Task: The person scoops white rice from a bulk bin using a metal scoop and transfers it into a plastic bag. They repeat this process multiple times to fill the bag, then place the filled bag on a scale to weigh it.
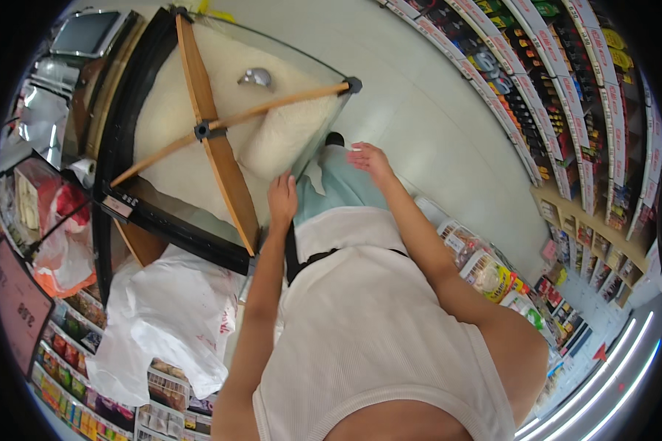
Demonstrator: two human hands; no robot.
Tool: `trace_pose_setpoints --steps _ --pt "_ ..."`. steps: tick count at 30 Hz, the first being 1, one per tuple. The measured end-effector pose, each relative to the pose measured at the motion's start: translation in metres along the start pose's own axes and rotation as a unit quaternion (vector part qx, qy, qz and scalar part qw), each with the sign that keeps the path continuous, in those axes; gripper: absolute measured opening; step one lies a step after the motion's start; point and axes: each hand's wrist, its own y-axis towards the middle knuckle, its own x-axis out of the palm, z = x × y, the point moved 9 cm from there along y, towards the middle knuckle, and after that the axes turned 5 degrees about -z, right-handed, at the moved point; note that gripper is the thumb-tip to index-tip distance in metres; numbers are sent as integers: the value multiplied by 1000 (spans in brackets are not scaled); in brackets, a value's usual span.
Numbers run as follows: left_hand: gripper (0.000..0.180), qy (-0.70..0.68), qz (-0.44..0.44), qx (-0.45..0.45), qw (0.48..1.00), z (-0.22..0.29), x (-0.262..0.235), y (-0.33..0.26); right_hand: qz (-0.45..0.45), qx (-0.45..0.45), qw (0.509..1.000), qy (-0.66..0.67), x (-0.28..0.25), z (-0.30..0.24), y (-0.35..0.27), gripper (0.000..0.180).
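My left hand (pixel 281 198) lies at the near right side of a clear-walled bin, its fingers stretched out; whether they rest on the rim or just beside it I cannot tell. My right hand (pixel 371 162) hovers over the pale floor near my leg, fingers extended and holding nothing. Cream-coloured grain that looks like rice (pixel 294 132) fills the bin in a heap. Crossed wooden slats (pixel 231 191) span the top, joined by a black fitting (pixel 204 131). A shiny metal scoop (pixel 256 76) sits partly sunk in the grain, beyond my left hand.
White plastic bags (pixel 162 316) hang at the bin's near left corner. Shelves with bottles (pixel 507 81) line the right side. Packaged goods (pixel 492 275) stand by my right arm. A pink price card (pixel 18 309) is at far left.
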Motion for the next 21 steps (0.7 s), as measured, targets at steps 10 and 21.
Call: trace_pose_setpoints --steps 10,21 --pt "43 -69 -4 31 997 -34 -37 -52 279 155 948 8 -149 213 -164 42" --pt "32 -107 71 -33 991 -69 -58 -89 207 168 917 -298 -196 200 -135 22"
